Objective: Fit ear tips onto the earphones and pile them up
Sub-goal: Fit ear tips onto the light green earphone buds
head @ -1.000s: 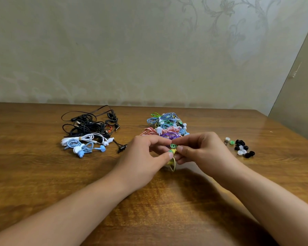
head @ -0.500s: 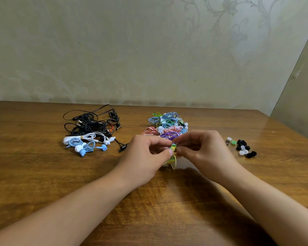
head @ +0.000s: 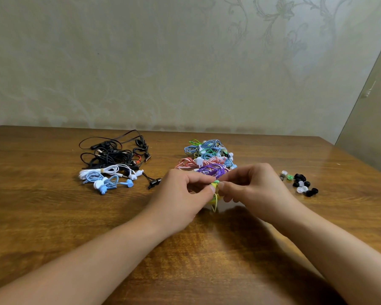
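My left hand [head: 180, 194] and my right hand [head: 253, 186] meet at the middle of the wooden table [head: 53, 216]. Between their fingertips sits a yellow earphone [head: 214, 195], its cable looping down below. My left hand pinches the earbud; my right thumb and forefinger pinch a green ear tip [head: 216, 182] on its end. A bundle of coloured earphones [head: 209, 157] lies just behind the hands. A pile of black, white and blue earphones [head: 112, 164] lies at the left. Loose ear tips [head: 300, 183], black, white and green, are scattered at the right.
A pale patterned wall [head: 185, 62] stands right behind the table's far edge. A plain panel [head: 374, 119] rises at the right, past the table's right corner. Bare wood fills the near half of the table around my forearms.
The green ear tip, seen as an open ring between my fingertips a second ago, now sits squeezed between both hands against the yellow earbud. The hands have closed slightly together.
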